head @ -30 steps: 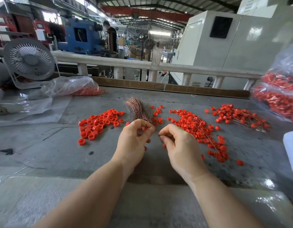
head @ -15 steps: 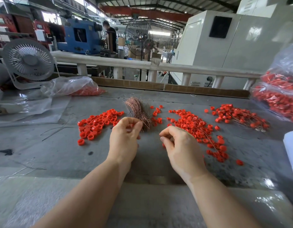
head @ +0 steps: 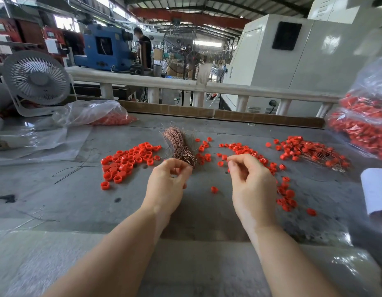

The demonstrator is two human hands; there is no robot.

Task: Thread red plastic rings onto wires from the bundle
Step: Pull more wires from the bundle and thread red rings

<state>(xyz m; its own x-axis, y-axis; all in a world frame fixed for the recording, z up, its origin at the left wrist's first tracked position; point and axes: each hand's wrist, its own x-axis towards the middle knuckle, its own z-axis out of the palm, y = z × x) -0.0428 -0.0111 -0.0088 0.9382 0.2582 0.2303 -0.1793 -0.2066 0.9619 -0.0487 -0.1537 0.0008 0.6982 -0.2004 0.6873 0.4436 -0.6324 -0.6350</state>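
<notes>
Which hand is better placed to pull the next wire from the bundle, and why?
Left. The left hand has its fingertips right at the near end of the bundle. The right hand is off to the bundle's right, among the loose rings, so it would probably have to cross over.

I see bright red rings (head: 130, 161) scattered on the mottled grey bench (head: 78, 200) — a copper-pink wire bundle (head: 181, 146) between the piles. The fan (head: 35, 79) is white, the far machine (head: 102, 50) blue, the bags (head: 363, 125) clear over red.
</notes>
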